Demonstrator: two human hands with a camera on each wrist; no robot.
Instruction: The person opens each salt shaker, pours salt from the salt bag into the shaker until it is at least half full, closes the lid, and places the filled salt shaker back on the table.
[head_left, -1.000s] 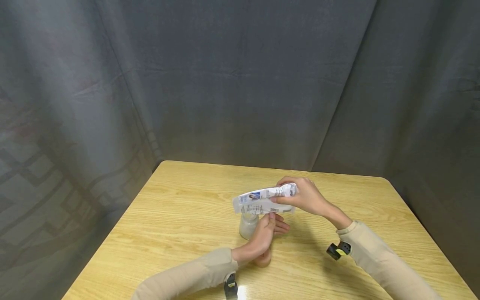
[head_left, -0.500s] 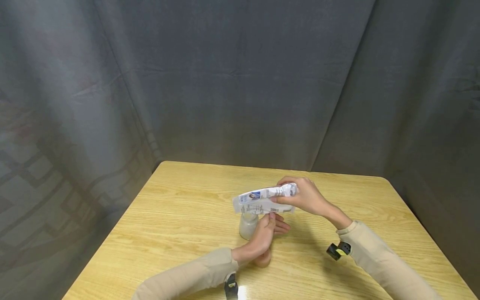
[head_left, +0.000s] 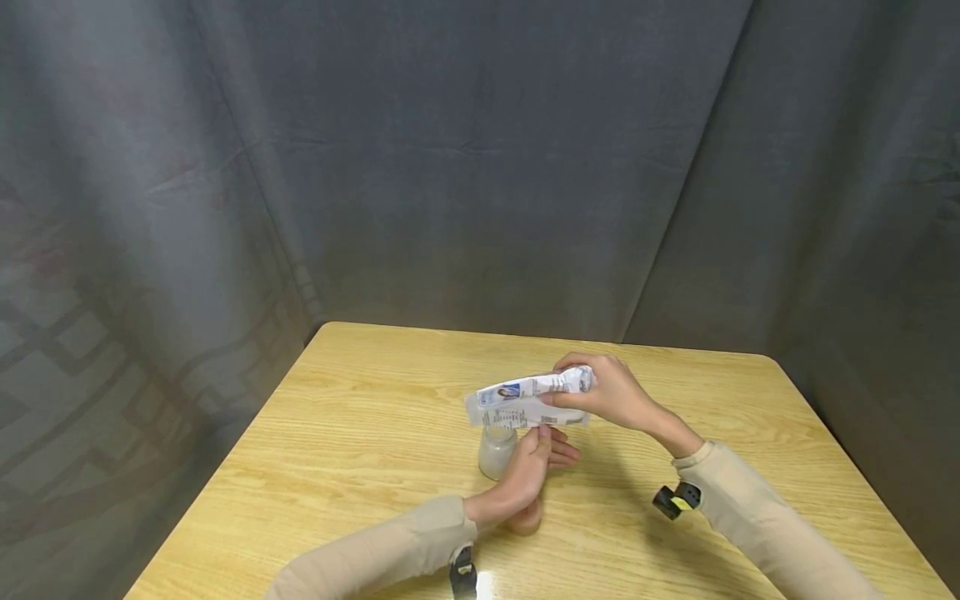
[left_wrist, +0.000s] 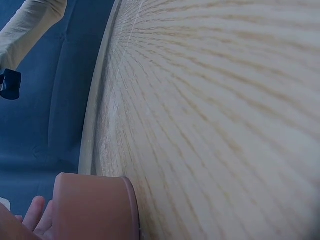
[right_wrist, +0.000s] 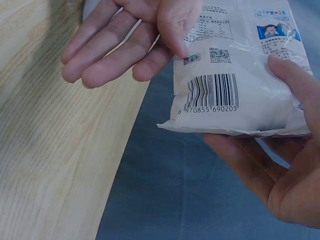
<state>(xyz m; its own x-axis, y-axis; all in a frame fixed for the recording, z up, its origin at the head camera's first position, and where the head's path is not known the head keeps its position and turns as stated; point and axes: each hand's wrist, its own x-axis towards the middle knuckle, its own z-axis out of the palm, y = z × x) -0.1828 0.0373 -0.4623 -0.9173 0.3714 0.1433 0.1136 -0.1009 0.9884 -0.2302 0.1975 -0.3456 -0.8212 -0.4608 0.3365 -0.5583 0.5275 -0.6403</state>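
My right hand [head_left: 611, 393] grips a white printed plastic bag [head_left: 534, 407] by its right end, thumb on the near face and fingers behind. The bag lies tilted on its side, its left end over a small clear jar [head_left: 495, 457] with whitish contents. Whether anything flows from it cannot be seen. Beside the jar is my left hand [head_left: 527, 471], fingers extended and thumb tip against the bag's lower edge; the right wrist view shows those straight fingers [right_wrist: 115, 42] and the bag's barcode [right_wrist: 212, 92]. Under the left wrist stands a pinkish round object [left_wrist: 95, 207], partly covered.
The wooden table [head_left: 360, 400] carries the jar and the pinkish object. Grey curtains [head_left: 465, 167] hang behind the table and along its sides. Each sleeve has a small black camera [head_left: 677, 500] at the wrist.
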